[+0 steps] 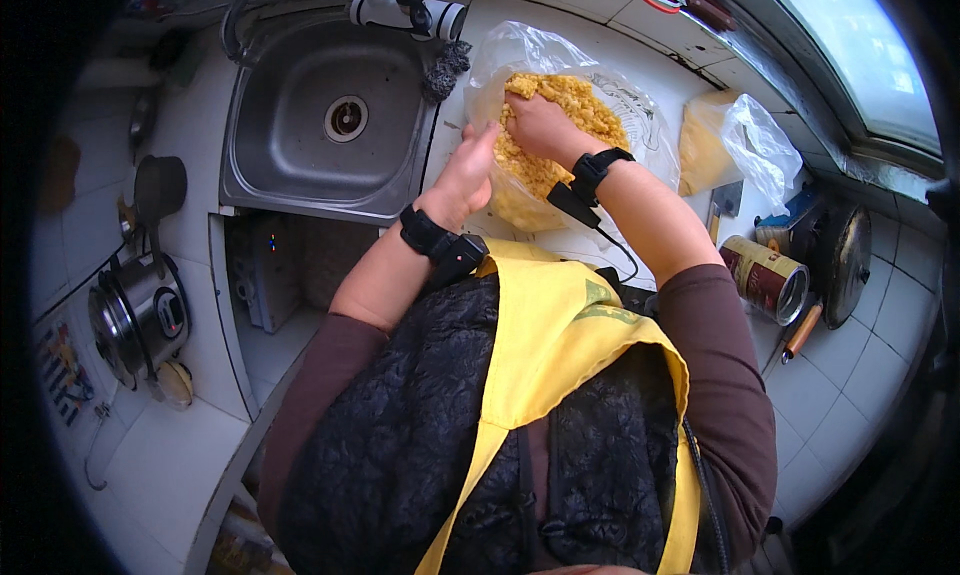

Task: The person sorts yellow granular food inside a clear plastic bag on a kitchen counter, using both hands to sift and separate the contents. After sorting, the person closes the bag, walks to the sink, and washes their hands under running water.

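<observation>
Right hand (540, 125) pressed fist-like into yellow crumbly dough (560, 135); left hand (468, 175) cupped open against the clear bowl (640, 115). Sink (300, 145) left of it on the counter (860, 375).

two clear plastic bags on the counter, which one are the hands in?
The big bag beside the sink, full of yellow crumbly dough. The right hand presses into it; the left hand steadies its edge. The other bag, further right, lies untouched.

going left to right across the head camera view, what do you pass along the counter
Steel cooker pot → sink → left hand → right hand in the yellow crumbly dough → plastic bag → tin can on its side → dark pan lid.
</observation>
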